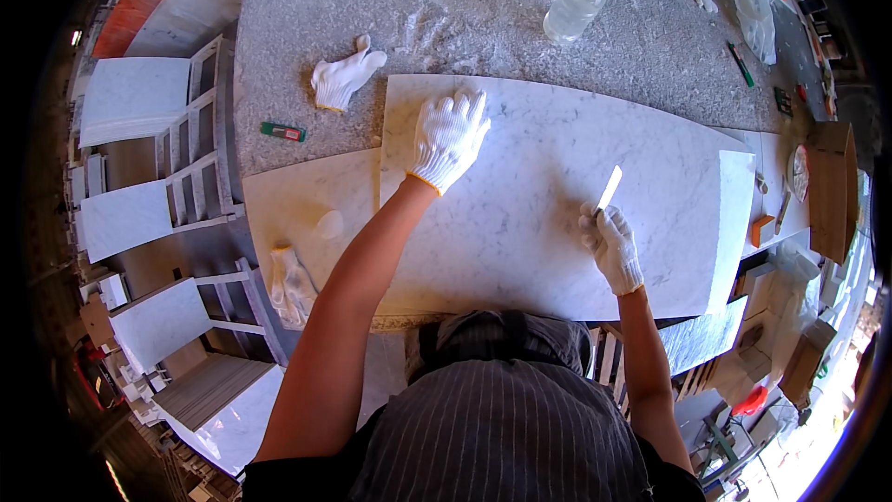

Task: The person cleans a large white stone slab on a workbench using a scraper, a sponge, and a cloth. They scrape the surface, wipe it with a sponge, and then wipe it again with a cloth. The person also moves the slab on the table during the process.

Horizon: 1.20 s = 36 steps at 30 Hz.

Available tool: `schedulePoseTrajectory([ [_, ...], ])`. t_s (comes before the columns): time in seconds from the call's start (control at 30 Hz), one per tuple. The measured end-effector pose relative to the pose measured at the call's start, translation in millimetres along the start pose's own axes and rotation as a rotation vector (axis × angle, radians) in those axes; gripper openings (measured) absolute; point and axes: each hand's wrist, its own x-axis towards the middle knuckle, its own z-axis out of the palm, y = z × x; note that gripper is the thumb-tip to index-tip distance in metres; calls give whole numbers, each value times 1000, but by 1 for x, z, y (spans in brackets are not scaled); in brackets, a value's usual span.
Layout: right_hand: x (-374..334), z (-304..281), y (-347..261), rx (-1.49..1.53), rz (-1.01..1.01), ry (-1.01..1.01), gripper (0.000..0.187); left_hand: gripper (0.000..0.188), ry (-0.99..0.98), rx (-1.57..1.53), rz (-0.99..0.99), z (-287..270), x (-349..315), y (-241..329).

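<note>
A large white marble slab [530, 232] with grey veins lies flat in front of me. My left hand [451, 141], in a white knit glove, rests palm down near its upper left corner, fingers stretched out and holding nothing. Over the slab's right half, my gloved right hand [614, 249] is closed around a small tool with a flat bright blade [609, 188]. The blade points away from me; most of the handle is hidden in the fingers, so its exact kind is unclear. A paler strip [732, 232] runs down the slab's right end.
Loose white gloves [346, 76] and a green box [282, 132] lie left on the grey dusty table [446, 33]. A clear bottle [576, 5] stands beyond the slab. An orange block [762, 231] and cardboard box [832, 191] are right; stone panels on racks [209, 135] stand left.
</note>
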Motion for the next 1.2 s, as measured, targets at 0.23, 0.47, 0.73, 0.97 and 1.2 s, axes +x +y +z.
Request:
schedulePoseTrajectory([
  [0.23, -1, 2, -2, 0, 4, 12, 7, 41, -34, -268, 76, -18, -21, 34],
  [0.47, -1, 0, -1, 22, 6, -3, 7, 47, 70, -166, 94, 8, -7, 19],
  [0.73, 0, 0, 1, 39, -10, 10, 11, 44, 92, -96, 30, 10, 5, -9],
  [0.97, 2, -3, 3, 22, -23, -6, 11, 43, 95, -100, -14, 8, 8, -11],
  [1.2, 1, 0, 2, 37, 3, 47, 11, 45, 70, 47, -96, 6, -3, -39],
])
